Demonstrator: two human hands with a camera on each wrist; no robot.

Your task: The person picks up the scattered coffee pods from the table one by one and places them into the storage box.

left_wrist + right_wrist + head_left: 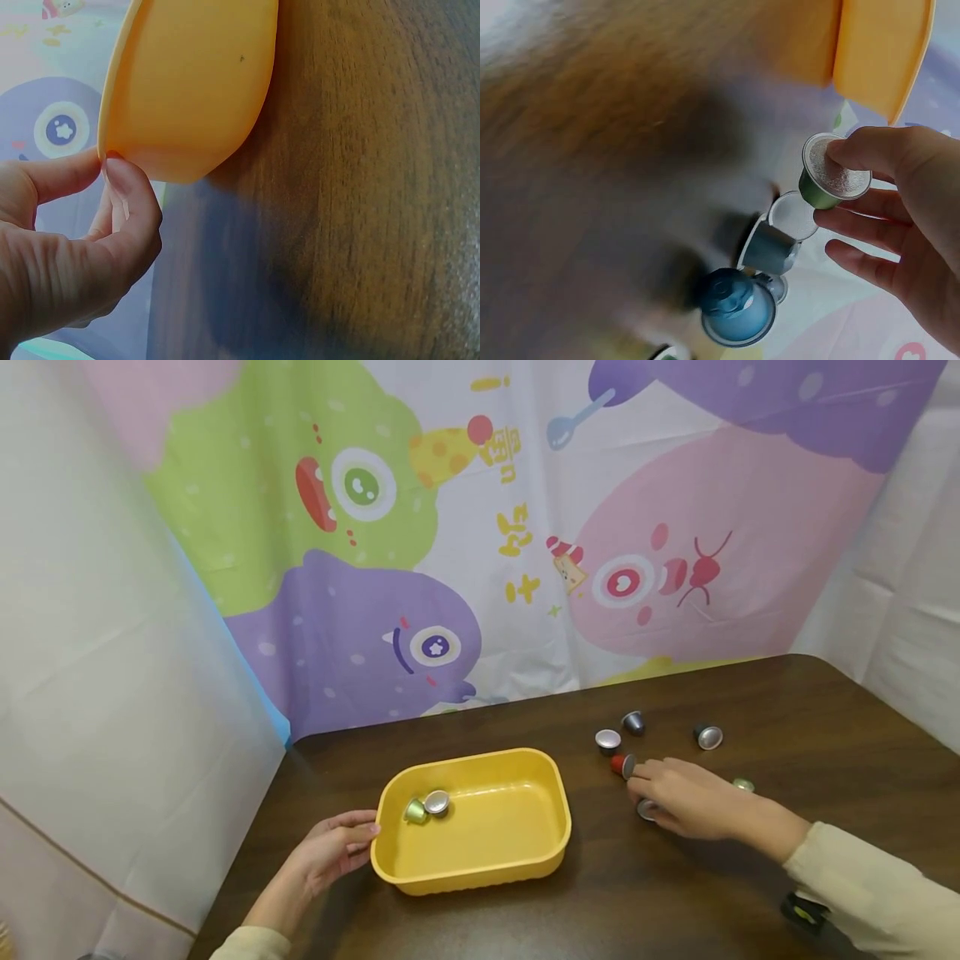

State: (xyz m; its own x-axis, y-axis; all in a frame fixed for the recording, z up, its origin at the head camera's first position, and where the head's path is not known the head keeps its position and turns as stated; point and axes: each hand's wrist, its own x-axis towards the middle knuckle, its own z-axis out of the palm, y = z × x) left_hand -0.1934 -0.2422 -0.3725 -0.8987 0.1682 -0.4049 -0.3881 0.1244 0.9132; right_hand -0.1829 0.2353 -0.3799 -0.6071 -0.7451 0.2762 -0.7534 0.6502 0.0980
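Observation:
A yellow plastic tray (551, 814) sits on the dark wooden table (675, 902) and holds a green capsule (415, 812) and a silver capsule (437, 802). My left hand (352, 839) pinches the tray's left rim (112, 142) between thumb and forefinger (131, 202). To the tray's right, my right hand (652, 797) lies low over the table and pinches a green capsule with a foil lid (832, 180) between thumb and fingers. In the head view only that capsule's silver edge (645, 811) shows under the hand. A red capsule (622, 766) lies just beyond the fingertips.
More capsules lie on the table behind the right hand: a silver one (607, 741), a dark one (633, 722), another dark one (708, 737) and a green one (743, 785). A cartoon-printed cloth (480, 543) hangs behind the table.

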